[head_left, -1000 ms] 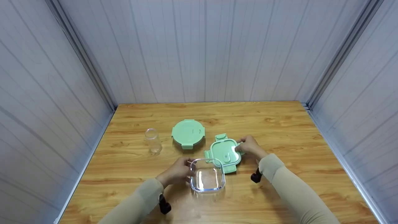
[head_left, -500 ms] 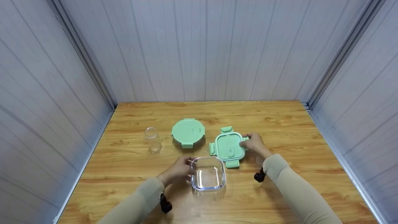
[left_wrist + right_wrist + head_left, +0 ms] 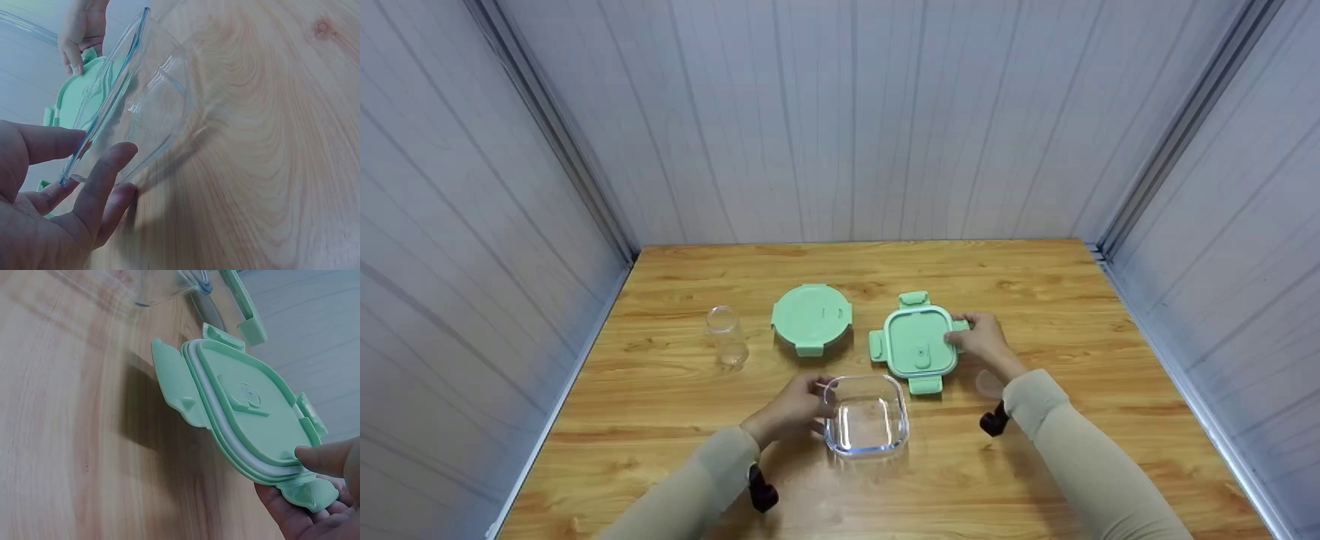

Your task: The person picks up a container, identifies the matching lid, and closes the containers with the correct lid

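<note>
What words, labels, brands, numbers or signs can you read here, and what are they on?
None can be read.
Square lid: a small raised detail, no legible letters.
Round lid: small marks, too small to tell whether they are writing.
Dish and jar: no lettering visible.

It looks like a booth-like work cubicle — pale, grooved panels form the back wall (image 3: 840, 127), left wall (image 3: 457, 247) and right wall (image 3: 1230, 225) around a wood-grain tabletop (image 3: 660, 405), with metal strips (image 3: 552, 124) along the corners. The round green-lidded container (image 3: 812, 319) and glass box (image 3: 867, 420) are kitchenware, yet the panelled enclosure reads as a workstation.
</note>
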Demonstrator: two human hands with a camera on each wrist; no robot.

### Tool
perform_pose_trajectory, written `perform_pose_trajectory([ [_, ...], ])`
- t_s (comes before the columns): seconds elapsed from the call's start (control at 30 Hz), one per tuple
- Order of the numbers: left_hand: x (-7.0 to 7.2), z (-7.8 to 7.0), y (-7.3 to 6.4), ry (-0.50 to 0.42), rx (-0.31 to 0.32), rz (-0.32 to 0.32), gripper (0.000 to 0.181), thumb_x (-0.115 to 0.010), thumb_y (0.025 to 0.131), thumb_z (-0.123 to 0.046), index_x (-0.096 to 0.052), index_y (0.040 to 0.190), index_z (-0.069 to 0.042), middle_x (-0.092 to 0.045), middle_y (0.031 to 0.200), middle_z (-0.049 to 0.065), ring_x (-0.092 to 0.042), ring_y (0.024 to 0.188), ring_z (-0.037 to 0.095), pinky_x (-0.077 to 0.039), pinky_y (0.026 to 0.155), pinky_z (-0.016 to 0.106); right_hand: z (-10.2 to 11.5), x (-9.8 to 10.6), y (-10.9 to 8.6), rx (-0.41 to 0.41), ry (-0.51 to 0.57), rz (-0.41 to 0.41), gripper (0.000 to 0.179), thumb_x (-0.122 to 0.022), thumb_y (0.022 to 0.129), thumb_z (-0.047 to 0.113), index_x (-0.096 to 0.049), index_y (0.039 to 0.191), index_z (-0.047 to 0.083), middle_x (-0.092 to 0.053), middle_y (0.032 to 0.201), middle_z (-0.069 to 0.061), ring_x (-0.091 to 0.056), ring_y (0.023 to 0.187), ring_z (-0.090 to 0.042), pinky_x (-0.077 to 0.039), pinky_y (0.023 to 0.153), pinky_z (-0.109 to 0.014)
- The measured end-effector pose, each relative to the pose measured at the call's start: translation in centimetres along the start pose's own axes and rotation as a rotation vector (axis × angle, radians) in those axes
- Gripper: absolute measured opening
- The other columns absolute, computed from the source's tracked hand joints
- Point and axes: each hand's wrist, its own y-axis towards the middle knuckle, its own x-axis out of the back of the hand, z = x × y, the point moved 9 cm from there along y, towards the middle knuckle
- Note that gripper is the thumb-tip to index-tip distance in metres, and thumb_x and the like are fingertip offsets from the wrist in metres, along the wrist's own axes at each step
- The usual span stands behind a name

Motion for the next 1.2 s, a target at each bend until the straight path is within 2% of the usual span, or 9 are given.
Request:
perform_pose_trajectory([
  [0.13, 0.1, -0.5, 0.0, 0.038, -0.024, -0.016, 0.06, -0.068, 0.087, 0.009, -0.051, 0.145, 0.014, -0.062, 0.125, 0.029, -0.065, 0.09, 0.022, -0.064, 0.069, 0.031, 0.5, 0.3, -0.2, 0.021, 0.029, -0.006, 0.047, -0.074, 0.099, 0.003, -0.064, 0.143, -0.007, -0.07, 0.135, -0.032, -0.076, 0.099, -0.023, -0.066, 0.083, -0.032],
  [0.23, 0.5, -1.0, 0.1, 0.1, -0.035, -0.058, 0.057, -0.069, 0.09, 0.006, -0.052, 0.143, 0.014, -0.062, 0.129, 0.032, -0.067, 0.089, 0.022, -0.065, 0.074, 0.032, 0.6, 0.5, -0.3, 0.016, 0.053, -0.009, 0.047, -0.073, 0.1, 0.004, -0.063, 0.145, -0.006, -0.07, 0.133, -0.031, -0.076, 0.093, -0.02, -0.068, 0.089, -0.042],
  [0.3, 0.8, -1.4, 0.2, 0.145, -0.039, -0.091, 0.056, -0.07, 0.092, 0.003, -0.052, 0.144, 0.013, -0.061, 0.133, 0.032, -0.069, 0.092, 0.024, -0.065, 0.08, 0.035, 0.8, 0.7, -0.4, 0.015, 0.06, -0.016, 0.047, -0.073, 0.1, 0.004, -0.063, 0.146, -0.004, -0.07, 0.133, -0.031, -0.075, 0.091, -0.018, -0.067, 0.09, -0.045],
  [0.47, 1.5, -2.5, 0.5, 0.235, -0.075, -0.142, 0.055, -0.075, 0.094, -0.003, -0.054, 0.144, 0.012, -0.062, 0.137, 0.032, -0.07, 0.111, 0.035, -0.064, 0.095, 0.044, 1.3, 1.0, -0.5, 0.023, 0.074, -0.032, 0.046, -0.074, 0.101, 0.005, -0.064, 0.145, -0.005, -0.07, 0.134, -0.03, -0.074, 0.095, -0.018, -0.067, 0.089, -0.041],
  [0.6, 1.8, -3.8, 0.7, 0.282, -0.15, -0.167, 0.055, -0.078, 0.093, -0.004, -0.057, 0.141, 0.014, -0.062, 0.137, 0.034, -0.066, 0.122, 0.044, -0.061, 0.102, 0.049, 1.7, 1.1, -0.6, 0.027, 0.111, -0.032, 0.046, -0.073, 0.101, 0.003, -0.063, 0.145, -0.006, -0.071, 0.13, -0.029, -0.074, 0.094, -0.019, -0.068, 0.087, -0.038],
  [0.73, 1.8, -5.2, 1.0, 0.299, -0.23, -0.185, 0.05, -0.079, 0.092, -0.003, -0.06, 0.136, 0.014, -0.063, 0.136, 0.035, -0.063, 0.126, 0.049, -0.056, 0.109, 0.055, 2.4, 1.4, -0.9, 0.056, 0.135, -0.045, 0.045, -0.073, 0.1, 0.002, -0.063, 0.143, -0.009, -0.074, 0.122, -0.027, -0.073, 0.09, -0.016, -0.067, 0.079, -0.032],
  [0.87, 1.9, -6.6, 1.2, 0.313, -0.28, -0.205, 0.046, -0.079, 0.094, -0.004, -0.062, 0.133, 0.012, -0.065, 0.134, 0.033, -0.066, 0.123, 0.045, -0.056, 0.109, 0.053, 3.2, 1.7, -1.2, 0.104, 0.143, -0.061, 0.044, -0.073, 0.099, 0.001, -0.063, 0.141, -0.011, -0.074, 0.121, -0.028, -0.072, 0.09, -0.013, -0.067, 0.077, -0.03],
  [1.07, 2.1, -8.0, 1.7, 0.256, -0.283, -0.22, 0.051, -0.079, 0.096, -0.006, -0.059, 0.14, 0.011, -0.061, 0.139, 0.032, -0.07, 0.12, 0.042, -0.063, 0.099, 0.04, 4.2, 1.8, -1.5, 0.177, 0.158, -0.084, 0.043, -0.074, 0.098, -0.002, -0.064, 0.138, -0.012, -0.072, 0.125, -0.034, -0.072, 0.098, -0.017, -0.065, 0.077, -0.024],
  [1.2, 2.2, -8.9, 2.0, 0.273, -0.306, -0.24, 0.053, -0.079, 0.097, -0.009, -0.058, 0.143, 0.009, -0.059, 0.144, 0.032, -0.068, 0.124, 0.045, -0.063, 0.101, 0.043, 4.9, 1.9, -1.9, 0.205, 0.172, -0.087, 0.042, -0.074, 0.098, -0.002, -0.065, 0.137, -0.013, -0.073, 0.122, -0.033, -0.072, 0.095, -0.017, -0.065, 0.075, -0.024],
])
